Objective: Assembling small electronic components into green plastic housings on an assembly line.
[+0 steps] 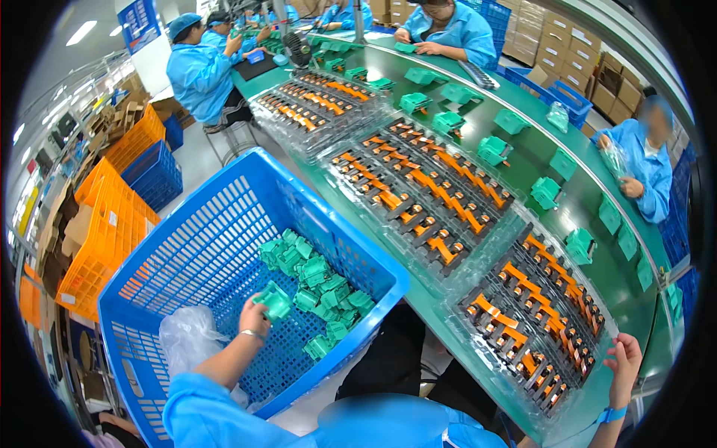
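Observation:
My left hand [255, 319] reaches down into a large blue plastic basket [258, 160] and grips a green plastic housing [274, 301]. A pile of similar green housings [321, 287] lies beside it on the basket floor, to the right. My right hand [624, 364], with a blue strap on its wrist, is above the right edge of the nearest clear tray [478, 336]. Its fingers are loosely bent and apart, and I see nothing in them. Rows of orange-and-black parts [549, 302] fill this tray.
Two more trays of orange parts [429, 183] line the green table beyond. Green housings [549, 193] stand along the conveyor [523, 168]. A crumpled plastic bag [187, 332] lies in the basket. Co-workers in blue [648, 160] sit across and farther along. Orange crates [112, 231] stand left.

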The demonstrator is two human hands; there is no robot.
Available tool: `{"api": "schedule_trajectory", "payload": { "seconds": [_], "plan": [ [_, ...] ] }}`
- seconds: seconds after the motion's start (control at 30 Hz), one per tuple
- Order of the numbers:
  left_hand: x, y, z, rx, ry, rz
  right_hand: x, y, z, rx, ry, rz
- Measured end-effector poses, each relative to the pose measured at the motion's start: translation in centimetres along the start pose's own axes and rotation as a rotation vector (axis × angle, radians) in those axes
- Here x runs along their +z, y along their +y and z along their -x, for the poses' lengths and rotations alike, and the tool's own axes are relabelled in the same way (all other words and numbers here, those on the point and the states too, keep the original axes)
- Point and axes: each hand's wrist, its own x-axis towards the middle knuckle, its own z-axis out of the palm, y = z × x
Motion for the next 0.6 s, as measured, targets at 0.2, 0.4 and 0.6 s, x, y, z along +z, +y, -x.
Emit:
{"api": "schedule_trajectory", "payload": {
  "seconds": [0.2,0.4,0.6],
  "plan": [
    [10.1,12.6,9.4,0.026,-0.620,0.415,0.0,1.2,0.7,-0.136,0.008,-0.005],
    [18.9,15.0,16.6,0.273,-0.836,0.162,0.3,0.0,2.9,-0.434,-0.135,0.308],
    [29.9,11.5,23.9,0.018,-1.075,0.122,-1.4,-0.2,6.6,-0.739,-0.295,0.515]
  ]
}}
